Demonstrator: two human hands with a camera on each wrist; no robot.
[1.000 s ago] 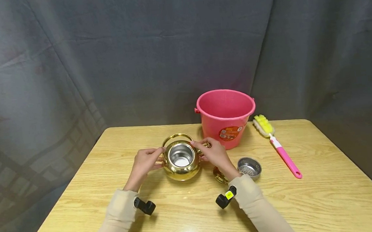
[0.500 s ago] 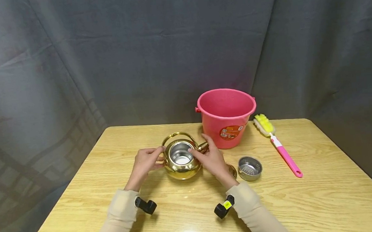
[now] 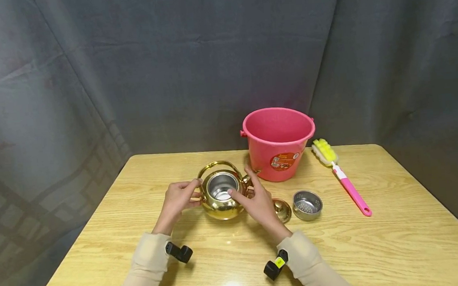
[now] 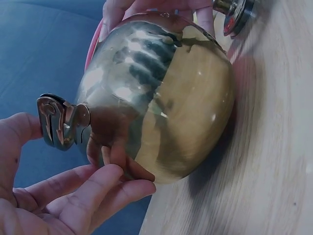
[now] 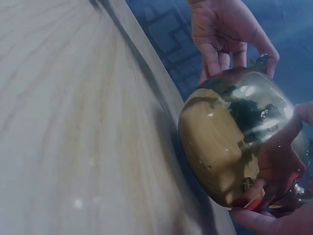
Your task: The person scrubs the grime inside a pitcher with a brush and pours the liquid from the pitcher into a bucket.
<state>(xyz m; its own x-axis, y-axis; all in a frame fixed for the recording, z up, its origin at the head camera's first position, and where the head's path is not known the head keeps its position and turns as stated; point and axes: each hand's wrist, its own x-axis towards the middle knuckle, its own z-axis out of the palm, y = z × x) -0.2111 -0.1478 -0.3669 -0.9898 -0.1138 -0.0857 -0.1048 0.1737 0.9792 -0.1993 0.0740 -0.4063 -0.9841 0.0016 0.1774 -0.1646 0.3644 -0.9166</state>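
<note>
A shiny gold kettle [image 3: 223, 212] with a loop handle [image 3: 213, 164] stands between my two hands, its lid off and its steel interior showing. My left hand [image 3: 179, 197] holds its left side. In the left wrist view the thumb is at the handle's hinge [image 4: 55, 121] and the fingertips [image 4: 142, 188] touch the gold body. My right hand [image 3: 259, 203] grips the opposite side by the spout, thumb at the rim of the opening and fingers partly hidden against the body. Just beyond that hand lie the gold lid [image 3: 283, 210] and a perforated steel strainer [image 3: 307, 205].
A pink bucket [image 3: 279, 145] stands behind the kettle to the right. Farther right lies a cleaning brush [image 3: 351, 191] with a yellow sponge head and pink handle. All rest on a wooden table [image 3: 402, 237] backed by a grey curtain [image 3: 206, 64].
My right hand has shifted its grip, its thumb moving left onto the rim of the opening. More of the lid now shows beside the right wrist. My left hand keeps its place.
</note>
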